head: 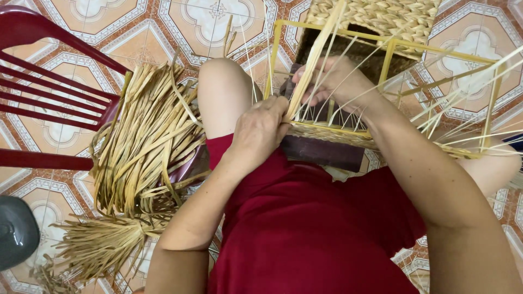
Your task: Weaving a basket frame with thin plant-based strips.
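- The left hand (260, 129) is closed in a pinch on the lower end of a flat straw strand (313, 65), pressing it against the near rail of a yellow basket frame (332, 129) that rests across the person's lap.
- The right hand (327, 81) is curled around the same strand and a few thinner stakes a little higher up, fingers bent and folded over them; nothing else is in it.
- The strand's long axis runs from the near rail, at the left hand, up and away toward the far top of the frame, leaning slightly right; its free end points away from the person.
- Progress, as I judge it: only a narrow woven band (327, 133) lies along the near bottom rail, and a row of thin stakes (338, 111) stands up from it. The frame's sides above that are open, so most of the weaving looks not yet done.
- A finished woven basket (381, 19) sits on the tiled floor (81, 16) beyond the frame, toward the far edge of the view.
- A big bundle of dried straw (144, 141) is draped over the seat of a red plastic chair (49, 103) to the person's left, with a tied sheaf (103, 242) hanging below it near the floor.
- A dark grey rounded object (13, 231) shows at the left edge; I cannot tell what it is.
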